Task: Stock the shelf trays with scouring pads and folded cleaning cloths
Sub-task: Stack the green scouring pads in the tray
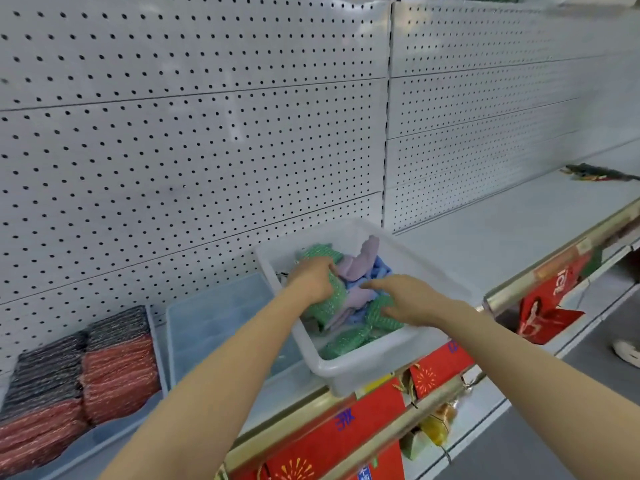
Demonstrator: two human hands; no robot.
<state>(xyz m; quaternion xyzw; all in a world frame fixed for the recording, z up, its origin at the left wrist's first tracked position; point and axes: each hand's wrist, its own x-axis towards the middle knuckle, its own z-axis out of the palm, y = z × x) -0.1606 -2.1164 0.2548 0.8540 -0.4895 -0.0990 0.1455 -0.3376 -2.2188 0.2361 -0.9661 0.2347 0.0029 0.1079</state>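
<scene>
A white plastic bin (374, 367) stands on the shelf and holds green scouring pads (346, 339) mixed with purple (363, 258) and blue cloths (379, 268). My left hand (311, 277) reaches into the bin and grips a green scouring pad (325, 306) at its left side. My right hand (403, 292) lies over the pile with its fingers stretched toward the cloths, touching a green pad (384, 315) beneath it. A clear tray (214, 327) sits left of the bin. Farther left, another tray (104, 441) holds stacked red and grey pads (83, 379).
White pegboard (194, 150) backs the shelf. The bare shelf (512, 230) runs on to the right, with a dark bundle (595, 174) at its far end. Red gift bags (367, 417) hang on the shelf below. A shoe (627, 353) shows on the floor at right.
</scene>
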